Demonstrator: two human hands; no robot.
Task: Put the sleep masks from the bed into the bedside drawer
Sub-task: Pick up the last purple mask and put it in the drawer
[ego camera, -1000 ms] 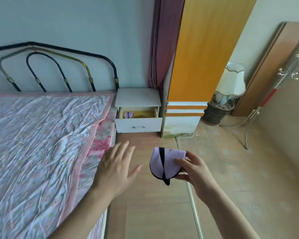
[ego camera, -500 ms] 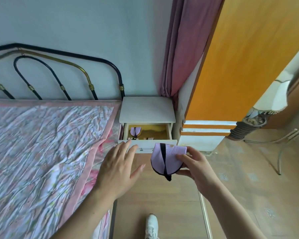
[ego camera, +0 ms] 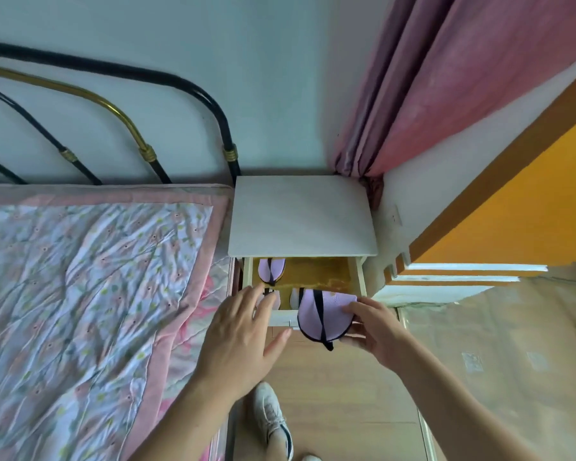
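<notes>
My right hand (ego camera: 376, 331) pinches the folded sleep mask (ego camera: 323, 316) just over the drawer (ego camera: 359, 277) front lip, cavity straight ahead; left hand (ego camera: 243, 337) fingers spread, nothing held.

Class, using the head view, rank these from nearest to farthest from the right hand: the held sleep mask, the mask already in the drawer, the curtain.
1. Held sleep mask, pinched in the right hand.
2. Mask in the drawer, up and to the left, at the back left corner.
3. Curtain, far above, by the wall.
</notes>
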